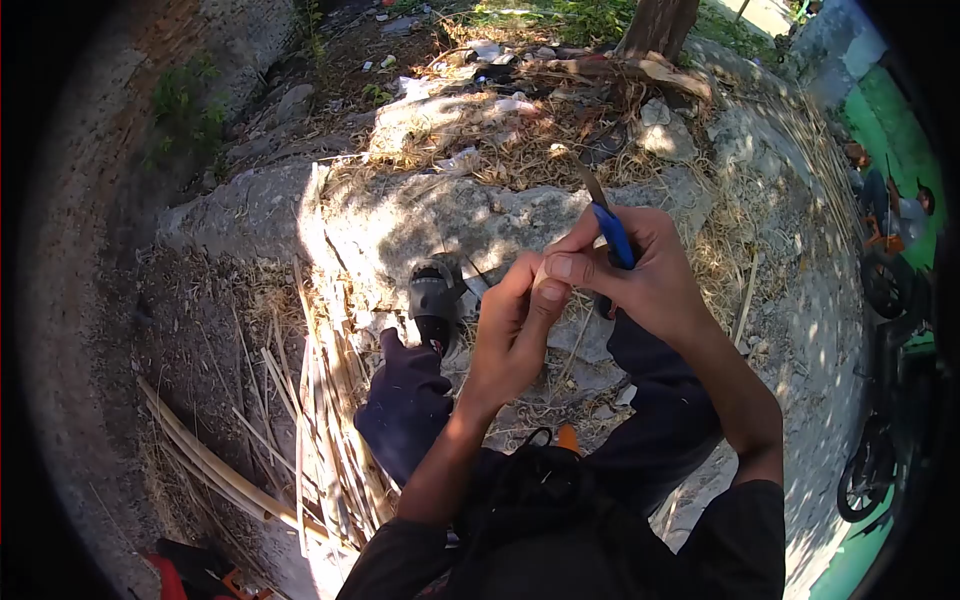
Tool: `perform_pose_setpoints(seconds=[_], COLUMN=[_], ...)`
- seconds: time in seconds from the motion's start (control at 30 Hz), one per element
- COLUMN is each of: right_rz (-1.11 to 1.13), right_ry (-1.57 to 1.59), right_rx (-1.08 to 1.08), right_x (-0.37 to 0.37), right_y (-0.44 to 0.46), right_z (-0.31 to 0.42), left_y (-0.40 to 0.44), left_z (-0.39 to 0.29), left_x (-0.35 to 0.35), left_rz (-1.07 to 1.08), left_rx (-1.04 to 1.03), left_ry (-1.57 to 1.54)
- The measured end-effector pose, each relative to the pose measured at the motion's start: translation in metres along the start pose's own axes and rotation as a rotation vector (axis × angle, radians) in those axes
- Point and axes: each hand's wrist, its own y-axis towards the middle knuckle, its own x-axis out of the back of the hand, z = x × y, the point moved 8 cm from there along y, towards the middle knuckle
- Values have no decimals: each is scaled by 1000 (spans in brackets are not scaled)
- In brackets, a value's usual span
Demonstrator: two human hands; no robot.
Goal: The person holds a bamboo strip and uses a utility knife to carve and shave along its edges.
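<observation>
My right hand (pixel 652 272) is closed around a knife with a blue handle (pixel 614 238); its narrow blade points up and away from me, clear of my left hand. Close beside it, my left hand (pixel 513 328) is closed in a pinch, thumb and fingertips meeting those of the right. Whatever lies between the fingertips is too small and covered to make out. Both hands are held above my lap, between my knees.
Pale split canes (pixel 325 430) lie in a pile by my left leg, with a thicker curved pole (pixel 205 462) farther left. Rough rock (pixel 510 225) and dry straw spread ahead, below a tree trunk (pixel 657 28). Motorbikes (pixel 885 285) and a person (pixel 908 215) are at far right.
</observation>
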Motion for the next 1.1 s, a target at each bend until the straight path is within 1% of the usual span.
perform_pose_setpoints(seconds=[0.07,0.13,0.2,0.23,0.27,0.3,0.33,0.37,0.43,0.47,0.53,0.57,0.63,0.67,0.73,0.77,0.83,0.97,1.03,1.1], right_rz=[12,-9,23,34,46,63,80,81,115,121,91,97,99,100,66,67,10,-13,1,-3], right_ry=[10,40,1,-20,-41,-34,-26,-26,20,22,-43,-40,-292,-291,-475,-473,-531,-591,-646,-665], right_rx=[28,-91,-98,-99,-100,-31,35,32,19,14,89,91,141,143,251,251,387,405,420,452], right_x=[0,4,3,2,1,-2,-5,-5,-9,-10,-9,-10,-12,-13,-13,-14,-18,-21,-22,-24], right_y=[0,0,1,2,2,3,2,0,-5,-6,-8,-8,-9,-10,-13,-13,-18,-22,-23,-24], right_z=[4,5,8,8,8,9,13,16,24,20,17,17,23,24,32,31,37,38,38,37], left_y=[-1,-2,-2,-1,-1,-2,-1,-1,-4,-4,-4,-5,-6,-7,-6,-6,-6,-8,-7,-7], left_z=[-3,-3,1,0,-5,-9,-10,-11,-5,-4,-5,-1,0,0,-5,-7,-12,-10,-12,-10], left_x=[1,2,3,3,2,0,0,0,1,1,0,1,7,8,11,12,14,15,16,17], left_rz=[2,8,15,14,29,43,15,14,-19,-25,-36,-41,-84,-85,-129,-130,-142,-189,-170,-182], left_rx=[-8,-19,36,26,-28,-79,-123,-121,0,4,-22,-23,-88,-89,-105,-105,-150,-135,-188,-200], left_ry=[-25,-50,-86,-87,-61,-36,130,129,1,0,-187,-183,-84,-82,-9,-8,45,58,46,42])
